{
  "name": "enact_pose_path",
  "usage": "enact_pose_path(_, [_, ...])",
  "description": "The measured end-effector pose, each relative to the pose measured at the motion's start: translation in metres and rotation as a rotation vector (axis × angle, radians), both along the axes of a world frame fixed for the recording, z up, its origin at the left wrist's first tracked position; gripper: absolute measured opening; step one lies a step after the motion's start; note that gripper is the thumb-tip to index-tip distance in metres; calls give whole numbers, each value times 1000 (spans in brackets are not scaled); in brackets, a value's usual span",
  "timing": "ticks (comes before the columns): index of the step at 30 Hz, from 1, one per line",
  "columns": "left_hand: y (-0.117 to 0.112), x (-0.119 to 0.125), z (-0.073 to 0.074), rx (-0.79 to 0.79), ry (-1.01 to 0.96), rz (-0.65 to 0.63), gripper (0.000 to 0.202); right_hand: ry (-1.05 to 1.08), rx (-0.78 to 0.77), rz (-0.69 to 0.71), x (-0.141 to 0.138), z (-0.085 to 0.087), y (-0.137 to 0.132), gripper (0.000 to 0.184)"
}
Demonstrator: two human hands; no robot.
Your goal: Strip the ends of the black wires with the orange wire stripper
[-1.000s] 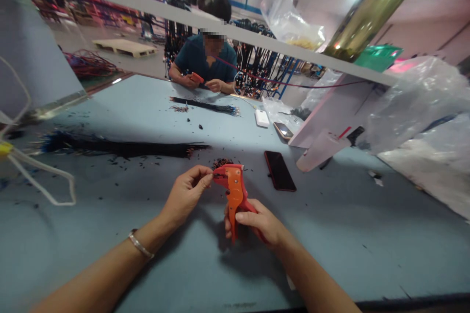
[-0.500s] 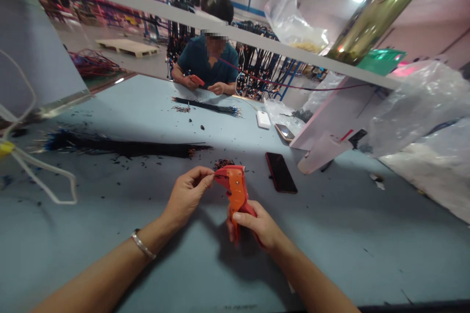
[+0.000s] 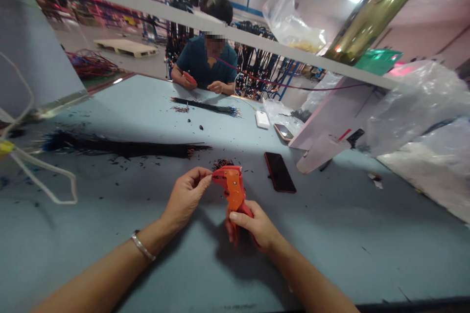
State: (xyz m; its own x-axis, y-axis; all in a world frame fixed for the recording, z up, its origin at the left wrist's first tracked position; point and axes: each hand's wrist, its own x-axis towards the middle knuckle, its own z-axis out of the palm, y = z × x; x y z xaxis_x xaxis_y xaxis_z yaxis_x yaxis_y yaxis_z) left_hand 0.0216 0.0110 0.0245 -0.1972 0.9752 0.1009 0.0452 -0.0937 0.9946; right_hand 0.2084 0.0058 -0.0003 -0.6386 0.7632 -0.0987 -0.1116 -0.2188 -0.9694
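Observation:
My right hand [image 3: 253,225] is closed around the handles of a red and orange wire stripper [image 3: 234,187], which stands tilted above the table with its jaws to the left. My left hand [image 3: 189,193] is closed in a pinch, thumb and forefinger right at the jaw tip. Whatever sits between those fingertips is too small to make out. Behind the tool lies a small pile of short dark cut bits [image 3: 222,163]. A long bundle of black wires [image 3: 143,148] with bluish left ends and coppery right ends rests beyond my left hand.
A black phone [image 3: 279,172] lies right of the tool. Across the table [image 3: 110,249], a co-worker [image 3: 207,61] holds a red tool near a second wire bundle [image 3: 205,106]. A white cable loop [image 3: 66,188] hangs at left; plastic bags [image 3: 422,107] fill the right.
Both hands and the wire stripper appear slightly further left, along with a small shift of the whole view. The co-worker's red tool has tilted. My grips look the same.

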Motion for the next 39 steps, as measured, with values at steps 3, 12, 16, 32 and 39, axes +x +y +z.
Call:
enact_pose_path(3, [0, 0, 1, -12, 26, -2, 21, 7, -20, 8, 1, 1, 0, 32])
enact_pose_path(12, [-1, -2, 1, 13, 26, -19, 20, 39, -2, 87, 4, 4, 4, 33])
enact_pose_path(16, [-2, -2, 1, 27, 38, -19, 20, 47, 21, 105, 6, 3, 4, 32])
enact_pose_path(32, [-2, -3, 0, 98, 68, -31, 17, 121, 5, 160, 8, 5, 4, 31])
enact_pose_path(39, [-1, -4, 0, 124, 78, -38, 17, 85, 52, 179, 10, 3, 6, 34])
